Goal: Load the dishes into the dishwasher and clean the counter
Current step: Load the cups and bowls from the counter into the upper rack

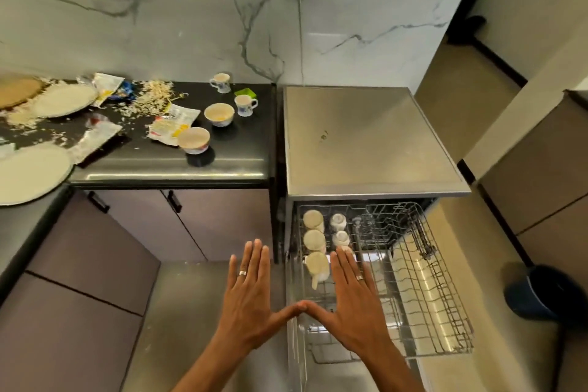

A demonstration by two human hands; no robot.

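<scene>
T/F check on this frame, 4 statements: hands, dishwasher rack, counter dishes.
1. Both hands are open and hold nothing: left hand, right hand. True.
2. The upper rack is pulled out. True.
3. The rack is empty. False: upturned cups sit along its left side.
4. The counter has been wiped. False: bowls, mugs, plates, wrappers and crumbs lie on it.

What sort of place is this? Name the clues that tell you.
Most likely a home kitchen: a dark counter littered with bowls, cups and plates, a dishwasher with its rack pulled out, and a marble-look wall with sockets.
</scene>
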